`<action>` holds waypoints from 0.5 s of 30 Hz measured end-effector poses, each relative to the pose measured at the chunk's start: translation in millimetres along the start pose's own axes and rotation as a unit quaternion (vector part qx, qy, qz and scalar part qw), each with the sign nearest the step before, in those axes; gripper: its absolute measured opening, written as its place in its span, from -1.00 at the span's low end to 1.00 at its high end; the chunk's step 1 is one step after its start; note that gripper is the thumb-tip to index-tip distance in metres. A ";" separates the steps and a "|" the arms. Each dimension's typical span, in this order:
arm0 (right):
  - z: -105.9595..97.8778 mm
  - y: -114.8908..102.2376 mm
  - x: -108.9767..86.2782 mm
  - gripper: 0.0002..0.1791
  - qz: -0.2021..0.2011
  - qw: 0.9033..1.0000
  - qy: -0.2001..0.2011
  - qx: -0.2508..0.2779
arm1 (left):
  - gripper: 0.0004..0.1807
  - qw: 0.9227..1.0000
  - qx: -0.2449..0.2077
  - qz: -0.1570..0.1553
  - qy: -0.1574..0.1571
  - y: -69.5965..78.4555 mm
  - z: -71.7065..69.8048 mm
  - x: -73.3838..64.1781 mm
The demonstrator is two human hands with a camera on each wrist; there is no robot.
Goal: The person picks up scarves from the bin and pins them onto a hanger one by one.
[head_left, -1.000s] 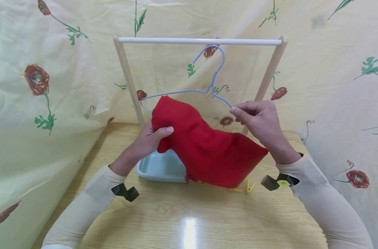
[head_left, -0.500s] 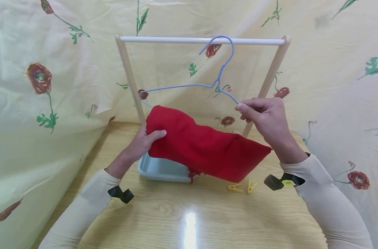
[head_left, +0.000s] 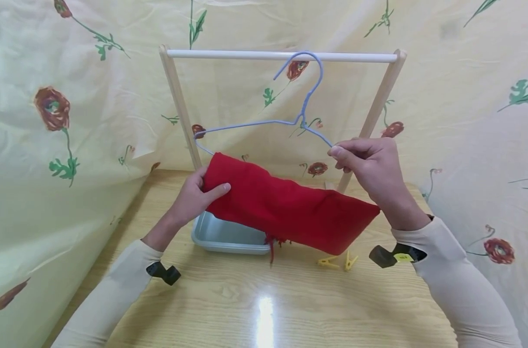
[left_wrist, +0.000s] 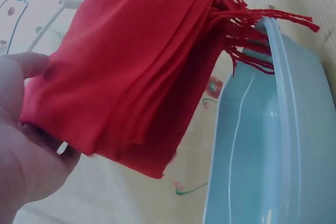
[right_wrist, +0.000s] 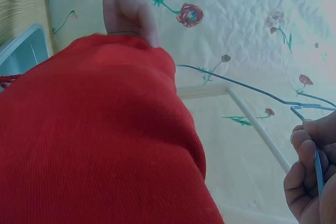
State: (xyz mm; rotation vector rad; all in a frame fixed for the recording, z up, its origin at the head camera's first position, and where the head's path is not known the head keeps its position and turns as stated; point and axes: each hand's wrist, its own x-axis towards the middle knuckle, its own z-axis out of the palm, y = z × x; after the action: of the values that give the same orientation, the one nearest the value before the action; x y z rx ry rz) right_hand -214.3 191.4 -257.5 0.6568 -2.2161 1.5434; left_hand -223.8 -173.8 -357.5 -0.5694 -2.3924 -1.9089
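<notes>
A red fringed scarf [head_left: 285, 205] hangs folded over the lower part of a blue wire hanger [head_left: 305, 104], sloping down to the right. My left hand [head_left: 193, 195] grips its left end, thumb on the front. With thumb and fingers, my right hand [head_left: 372, 162] pinches the hanger's right shoulder; in the right wrist view, the fingers curl round the wire. The scarf's fringe [left_wrist: 247, 30] dangles over the tub rim in the left wrist view. Cloth hides the hanger's bottom bar. In the head view, the hanger's hook overlaps the rack's white rail.
A rack with a white rail [head_left: 229, 55] and wooden legs stands behind the hands. Below the scarf, a pale blue tub [head_left: 229, 237] sits on the wooden table [head_left: 211, 299]. Two yellow clothespins [head_left: 349, 262] lie right of it. Flowered cloth [head_left: 98, 106] surrounds the table.
My right hand has shifted slightly right, taking the hanger up and right, its hook now overlapping the rail. My left hand has moved left and slightly down, and the bunched scarf is straighter.
</notes>
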 end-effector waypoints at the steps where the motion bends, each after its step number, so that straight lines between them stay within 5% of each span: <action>1: 0.2 -0.1 0.1 -0.87 0.000 1.000 -0.001 -0.001 | -0.48 1.000 -0.001 -0.004 0.007 -0.1 0.5 0.7; 9: 0.4 0.0 -1.3 -0.83 0.006 1.000 0.008 -0.017 | -0.57 0.998 0.031 -0.005 0.062 -3.8 2.5 3.4; 15: 1.6 -0.5 -3.1 -0.81 0.007 0.999 0.009 -0.032 | -0.56 0.999 0.024 0.016 0.019 -7.8 2.4 3.9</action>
State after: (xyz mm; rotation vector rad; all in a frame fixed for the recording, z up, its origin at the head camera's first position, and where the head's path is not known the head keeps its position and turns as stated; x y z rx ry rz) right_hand -211.5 190.2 -259.4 0.6072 -2.2517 1.4723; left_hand -229.3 -171.9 -364.4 -0.5601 -2.3834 -1.8281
